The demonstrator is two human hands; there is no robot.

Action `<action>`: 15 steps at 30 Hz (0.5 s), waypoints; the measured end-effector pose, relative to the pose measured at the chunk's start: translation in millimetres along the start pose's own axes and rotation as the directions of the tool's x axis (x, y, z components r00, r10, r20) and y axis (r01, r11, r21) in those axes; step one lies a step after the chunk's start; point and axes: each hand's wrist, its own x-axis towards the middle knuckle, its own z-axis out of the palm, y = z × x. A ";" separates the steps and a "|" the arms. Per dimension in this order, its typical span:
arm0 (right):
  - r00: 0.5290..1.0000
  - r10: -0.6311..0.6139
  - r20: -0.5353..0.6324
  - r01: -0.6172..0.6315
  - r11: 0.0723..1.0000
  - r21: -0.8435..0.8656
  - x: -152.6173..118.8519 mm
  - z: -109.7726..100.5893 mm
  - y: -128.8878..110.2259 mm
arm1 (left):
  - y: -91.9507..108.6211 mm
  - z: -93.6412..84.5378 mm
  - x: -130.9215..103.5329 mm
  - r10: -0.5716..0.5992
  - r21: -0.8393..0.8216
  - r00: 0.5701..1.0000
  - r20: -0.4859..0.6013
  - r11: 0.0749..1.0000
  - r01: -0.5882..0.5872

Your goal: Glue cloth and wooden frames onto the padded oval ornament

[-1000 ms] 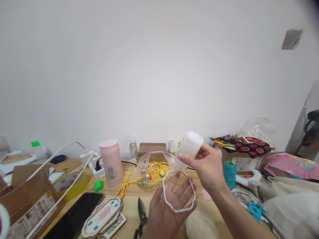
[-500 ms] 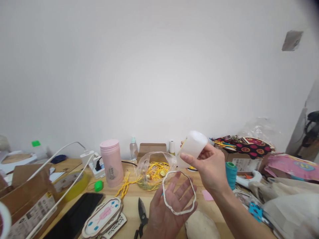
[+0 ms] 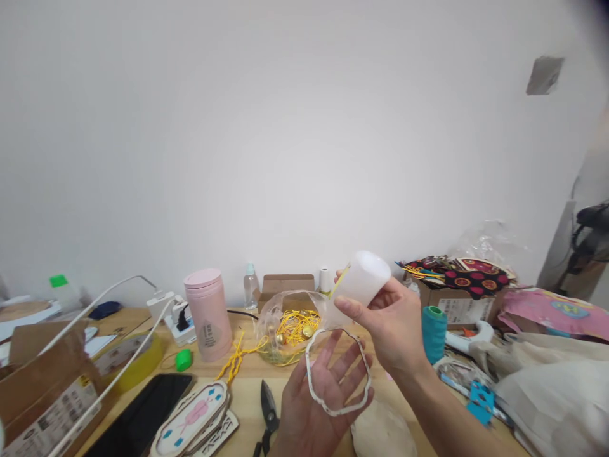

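In the head view my left hand (image 3: pixel 328 393) is palm up with its fingers spread, and a thin white ring with a wavy outline (image 3: pixel 313 381) rests in it, its edge against the palm and fingers. Above and to the right, my right hand (image 3: pixel 392 317) grips a white translucent cylinder (image 3: pixel 364 279) between thumb and fingers. The cylinder tilts down to the left, over the ring but apart from it. A yellow line runs along its left side; its lower end is hard to make out. Black-bladed scissors (image 3: pixel 269 409) lie left of my left hand.
A pink tumbler (image 3: pixel 208 317), a phone (image 3: pixel 143 416) and stacked decorated wooden plaques (image 3: pixel 195 416) stand or lie at left. Behind the hands is a clear bag of yellow cord (image 3: pixel 297 327). A teal thread spool (image 3: pixel 434 333) and a filled cardboard box (image 3: pixel 464 304) are at right.
The view has shifted slightly, moving most things a little left in the picture. Both hands keep their hold, and the cylinder tips a little more down to the left.
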 end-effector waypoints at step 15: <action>1.000 0.022 -0.004 -0.021 0.999 0.039 -3.5 2.2 0.8 | -1.3 -2.3 0.2 0.004 -0.008 1.000 -0.001 1.000 -0.004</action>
